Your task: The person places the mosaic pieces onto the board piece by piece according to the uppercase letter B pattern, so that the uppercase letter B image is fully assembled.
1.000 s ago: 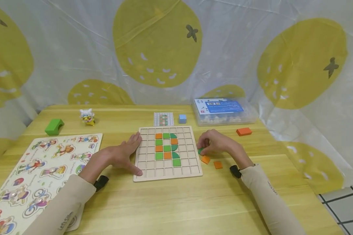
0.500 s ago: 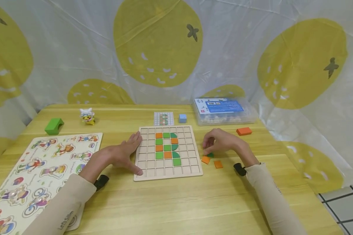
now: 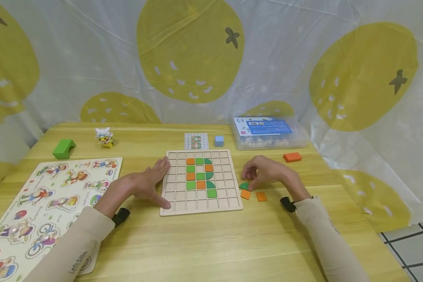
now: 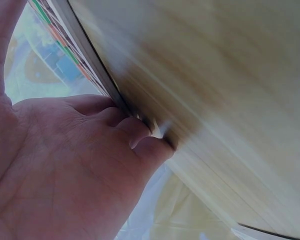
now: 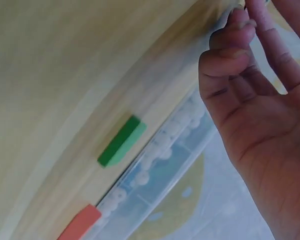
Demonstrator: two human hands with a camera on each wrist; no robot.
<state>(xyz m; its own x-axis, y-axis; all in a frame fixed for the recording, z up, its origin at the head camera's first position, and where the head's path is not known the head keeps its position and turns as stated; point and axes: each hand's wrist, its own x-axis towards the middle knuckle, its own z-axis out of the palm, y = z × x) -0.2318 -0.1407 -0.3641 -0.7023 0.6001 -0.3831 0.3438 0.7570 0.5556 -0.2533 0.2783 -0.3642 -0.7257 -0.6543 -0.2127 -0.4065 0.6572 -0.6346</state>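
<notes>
My left hand (image 3: pixel 146 184) rests on the left edge of a wooden grid board (image 3: pixel 176 199), thumb spread from the fingers; the left wrist view shows its fingertips at the board's side. Orange and green square tiles (image 3: pixel 200 184) and dark green rounded tiles (image 3: pixel 209 175) fill some cells of the grid. Just right of the board, my right hand (image 3: pixel 266 171) pinches the edge of a dark green rounded tile (image 3: pixel 244 186) with thumb and finger, low over the table. Two orange square tiles (image 3: pixel 245 194) lie close by. In the right wrist view the other fingers are curled and the tile is hidden.
Behind the board are a pattern card (image 3: pixel 196 141), a blue cube (image 3: pixel 219 141) and a clear box (image 3: pixel 273 133). An orange block (image 3: pixel 292 157) and a green block (image 5: pixel 121 141) lie at right. A picture puzzle (image 3: pixel 67 188), green arch (image 3: pixel 64 149) and figurine (image 3: pixel 104 137) occupy the left.
My right hand has drawn slightly right, away from the board's edge. The dark green tile went right beneath the fingers, then back left, and shows more now. My left hand stays put.
</notes>
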